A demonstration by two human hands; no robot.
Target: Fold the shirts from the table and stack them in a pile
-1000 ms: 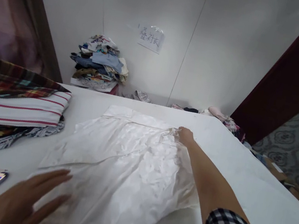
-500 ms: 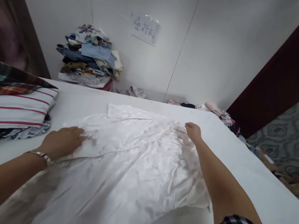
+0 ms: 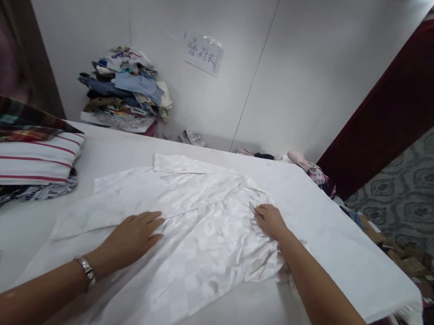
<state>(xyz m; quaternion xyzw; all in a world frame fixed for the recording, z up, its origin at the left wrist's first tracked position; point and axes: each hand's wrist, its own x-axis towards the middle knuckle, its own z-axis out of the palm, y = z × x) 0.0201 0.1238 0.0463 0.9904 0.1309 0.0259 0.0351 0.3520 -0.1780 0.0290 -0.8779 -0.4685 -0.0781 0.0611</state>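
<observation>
A white, shiny shirt (image 3: 194,242) with a faint tonal pattern is spread over the white table. Part of it is folded over, and creases run lengthwise through the cloth. My left hand (image 3: 135,235), with a silver bracelet or watch at its wrist, rests flat on the shirt's middle, fingers stretched out. On the shirt's right side, my right hand (image 3: 269,220) has its fingers pinched together on the gathered cloth. The near end of the shirt runs out of view at the bottom.
Folded clothes (image 3: 11,160), plaid over red-striped, lie on the table's left. Behind the table's far edge rises a tall clothes pile (image 3: 129,91). A handwritten paper sign (image 3: 203,55) hangs on the wall. More garments (image 3: 304,164) and boxes (image 3: 412,267) sit beyond the right edge.
My left hand has moved right, from the shirt's left part to its middle. My right hand has come nearer and slightly left, and the shirt's right side is more bunched.
</observation>
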